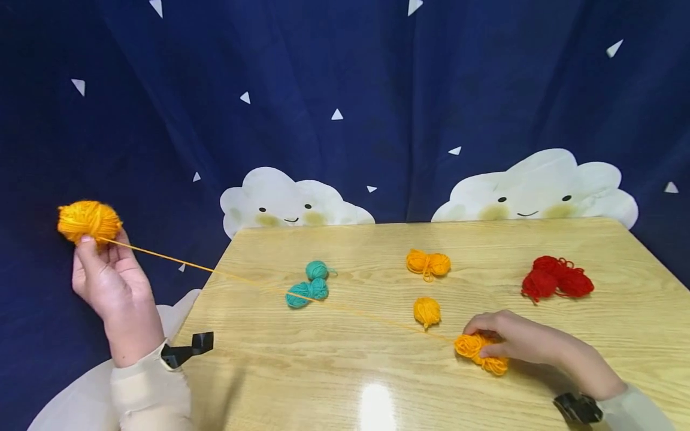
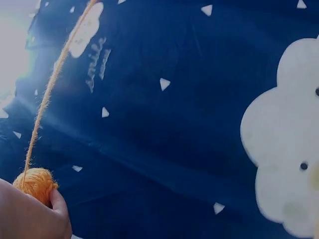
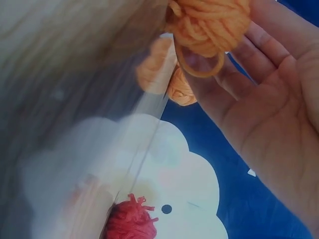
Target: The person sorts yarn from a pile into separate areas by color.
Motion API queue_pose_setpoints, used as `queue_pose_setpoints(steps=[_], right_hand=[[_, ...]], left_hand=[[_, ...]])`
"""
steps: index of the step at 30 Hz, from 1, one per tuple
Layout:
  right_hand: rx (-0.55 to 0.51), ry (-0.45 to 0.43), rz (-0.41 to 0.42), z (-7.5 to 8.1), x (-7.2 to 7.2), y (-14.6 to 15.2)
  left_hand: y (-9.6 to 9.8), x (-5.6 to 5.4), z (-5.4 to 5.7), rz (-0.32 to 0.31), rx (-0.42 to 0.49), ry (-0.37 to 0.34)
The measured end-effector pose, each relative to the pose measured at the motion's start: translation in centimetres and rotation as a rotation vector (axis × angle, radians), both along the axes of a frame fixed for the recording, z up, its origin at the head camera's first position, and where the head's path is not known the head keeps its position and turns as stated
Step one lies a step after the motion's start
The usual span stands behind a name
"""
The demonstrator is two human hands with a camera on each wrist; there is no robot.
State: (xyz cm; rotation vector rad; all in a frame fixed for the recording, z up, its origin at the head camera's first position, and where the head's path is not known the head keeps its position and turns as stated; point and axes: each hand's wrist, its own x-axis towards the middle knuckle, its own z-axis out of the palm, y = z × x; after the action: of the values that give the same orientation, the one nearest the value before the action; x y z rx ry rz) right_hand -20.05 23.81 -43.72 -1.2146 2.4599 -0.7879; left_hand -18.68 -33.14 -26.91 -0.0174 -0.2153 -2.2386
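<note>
My left hand (image 1: 120,293) is raised at the far left, beyond the table's left side, and holds a ball of yellow-orange yarn (image 1: 88,220) between thumb and fingers. A taut yarn strand (image 1: 162,256) runs from this ball across the table toward my right hand (image 1: 530,338). There, the right thumb and fingers grip a small yellow-orange yarn bundle (image 1: 473,345) on the tabletop. The right wrist view shows the bundle (image 3: 209,27) against the fingers, with a loose loop hanging from it. In the left wrist view, the hand partly hides the ball (image 2: 37,183).
On the wooden table (image 1: 280,377), a small yellow-orange ball (image 1: 427,311) lies left of my right hand, with a tied yellow-orange bundle (image 1: 427,263) behind it. Teal balls (image 1: 307,290) sit left of centre under the strand. Red yarn (image 1: 557,278) lies at the right. A blue curtain (image 1: 377,90) hangs behind.
</note>
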Motion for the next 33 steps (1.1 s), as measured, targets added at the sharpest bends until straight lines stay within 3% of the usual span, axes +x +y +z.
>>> queue_pose_setpoints(steps=[4,10,18,24,33], right_hand=[[-0.004,0.008,0.013,0.2,0.1,-0.4],[0.018,-0.010,-0.026,0.5,0.4,-1.2],[0.013,0.051,-0.060,0.2,0.8,-1.5],[0.022,0.027,-0.104,0.3,1.0,-0.9],[0.044,0.013,-0.131,0.5,0.9,0.1]], left_hand=[[1.2,-0.1,-0.9,-0.050,-0.097,-0.055],[5.3,-1.5,-2.8,-0.133,-0.374,-0.206],[10.9,-2.6,-5.3,-0.373,-0.719,-0.392],[13.2,-2.8,-6.2,-0.497,-0.834,-0.489],[14.6,-3.1,-7.1,-0.524,-0.938,-0.558]])
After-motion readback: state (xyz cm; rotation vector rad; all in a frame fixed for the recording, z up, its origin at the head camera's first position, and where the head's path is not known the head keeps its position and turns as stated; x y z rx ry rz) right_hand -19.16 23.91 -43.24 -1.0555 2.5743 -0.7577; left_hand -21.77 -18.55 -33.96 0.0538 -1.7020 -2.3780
